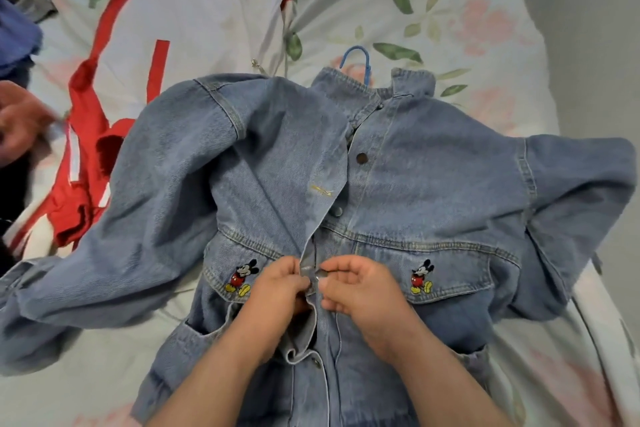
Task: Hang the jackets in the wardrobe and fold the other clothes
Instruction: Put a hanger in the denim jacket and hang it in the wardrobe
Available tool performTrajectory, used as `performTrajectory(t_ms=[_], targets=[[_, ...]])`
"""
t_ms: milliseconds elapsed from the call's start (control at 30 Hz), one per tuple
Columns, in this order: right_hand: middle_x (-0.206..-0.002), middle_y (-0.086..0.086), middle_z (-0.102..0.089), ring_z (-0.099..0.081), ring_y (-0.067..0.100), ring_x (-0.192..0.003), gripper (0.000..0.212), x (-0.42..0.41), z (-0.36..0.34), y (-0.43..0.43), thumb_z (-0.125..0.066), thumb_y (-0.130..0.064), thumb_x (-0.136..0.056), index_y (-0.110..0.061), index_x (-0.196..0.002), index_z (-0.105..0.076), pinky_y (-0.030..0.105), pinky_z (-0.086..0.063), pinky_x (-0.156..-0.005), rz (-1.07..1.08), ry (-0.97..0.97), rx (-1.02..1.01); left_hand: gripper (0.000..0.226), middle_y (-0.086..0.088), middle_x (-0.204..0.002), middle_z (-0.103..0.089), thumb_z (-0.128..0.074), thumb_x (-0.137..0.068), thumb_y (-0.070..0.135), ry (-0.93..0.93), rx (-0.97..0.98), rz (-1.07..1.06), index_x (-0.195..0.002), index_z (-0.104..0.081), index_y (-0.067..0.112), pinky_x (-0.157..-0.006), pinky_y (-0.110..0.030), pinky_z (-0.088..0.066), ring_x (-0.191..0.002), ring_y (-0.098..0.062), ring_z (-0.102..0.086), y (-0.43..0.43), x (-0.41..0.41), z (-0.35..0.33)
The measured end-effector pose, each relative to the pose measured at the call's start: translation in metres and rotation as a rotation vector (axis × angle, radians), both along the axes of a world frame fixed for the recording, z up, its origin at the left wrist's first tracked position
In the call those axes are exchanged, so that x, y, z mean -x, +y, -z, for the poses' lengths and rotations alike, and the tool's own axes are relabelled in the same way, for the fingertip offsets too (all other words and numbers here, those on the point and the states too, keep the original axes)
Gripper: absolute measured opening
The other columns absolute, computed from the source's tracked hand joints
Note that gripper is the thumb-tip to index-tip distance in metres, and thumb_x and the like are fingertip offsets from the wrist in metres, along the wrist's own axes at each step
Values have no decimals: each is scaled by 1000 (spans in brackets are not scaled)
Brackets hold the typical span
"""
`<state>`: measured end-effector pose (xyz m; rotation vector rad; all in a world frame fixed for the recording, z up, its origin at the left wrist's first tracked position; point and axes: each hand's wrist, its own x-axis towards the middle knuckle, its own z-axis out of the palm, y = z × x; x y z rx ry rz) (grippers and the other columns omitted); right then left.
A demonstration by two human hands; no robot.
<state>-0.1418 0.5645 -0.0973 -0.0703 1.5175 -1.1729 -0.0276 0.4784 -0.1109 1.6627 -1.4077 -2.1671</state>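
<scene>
Quick count: one denim jacket (433,191), one blue hanger (360,61), two Mickey Mouse patches (242,276) (421,276), maybe five metal snaps (362,158) (hard to call), one red-and-white garment (86,135). Three hands: left hand (277,291), right hand (360,291), blurry third hand (20,125).

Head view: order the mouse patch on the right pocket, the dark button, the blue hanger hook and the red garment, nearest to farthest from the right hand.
1. Mouse patch, right of the right hand.
2. Dark button, up the front.
3. Blue hanger hook, at the collar.
4. Red garment, far left.
</scene>
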Motion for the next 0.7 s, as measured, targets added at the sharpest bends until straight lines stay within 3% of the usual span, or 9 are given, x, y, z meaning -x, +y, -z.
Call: performTrajectory(t_ms=[100, 200, 333, 433, 567, 700], targets=[[-73, 5, -65, -63, 11, -58, 19, -1, 2, 2, -68, 8, -86, -9, -94, -67, 23, -56, -61, -14, 61, -23, 21, -8, -75, -50, -58, -92, 13, 12, 86, 49, -73, -56, 20, -64, -38, -53, -70, -22, -51, -2, 1, 1], [-74, 4, -64, -61, 8, -57, 15, -1, 5, 2, -65, 4, -90, -11, -91, -67, 23, -55, -61, -11, 132, -32, 26, -5, -70, -55, -58, -97, 12, 40, 143, 35, -73, -64, 21, -53, -28, -52, -64, -16, -55, -4, 1, 2], [-66, -7, -64, -58, 4, -56, 19, -5, 8, 2, -63, 3, -91, -14, -85, -69, 21, -54, -59, 6, 202, -7, 28, -11, -71, -61, -57, -95, 1, 118, 72, -99, -75, -69, 15, -54, -28, -49, -62, -20, -55, -10, -1, 4], [-60, -10, -64, -58, 0, -54, 25, -8, 11, 2, -64, 0, -91, -20, -78, -68, 16, -50, -56, -17, 322, -23, 33, -7, -66, -58, -61, -87, -8, 47, 119, -15, -68, -68, 19, -61, -33, -45, -62, -20, -51, -10, -1, 6], [-65, -10, -63, -56, -5, -58, 27, -14, 20, 1, -77, -7, -82, -31, -75, -65, 11, -46, -58, -147, 482, -89, 15, -10, -63, -52, -58, -76, -15, -60, 240, 30, -75, -60, 0, -50, -29, -41, -52, -16, -47, -9, -1, 9], [-71, -11, -62, -57, -3, -64, 27, -16, 28, -3, -78, -12, -82, -35, -84, -63, 17, -53, -69, -237, 586, -146, 14, -5, -59, -52, -62, -78, -11, -95, 302, 104, -75, -63, 2, -49, -27, -37, -52, -16, -44, -9, -1, 13]])
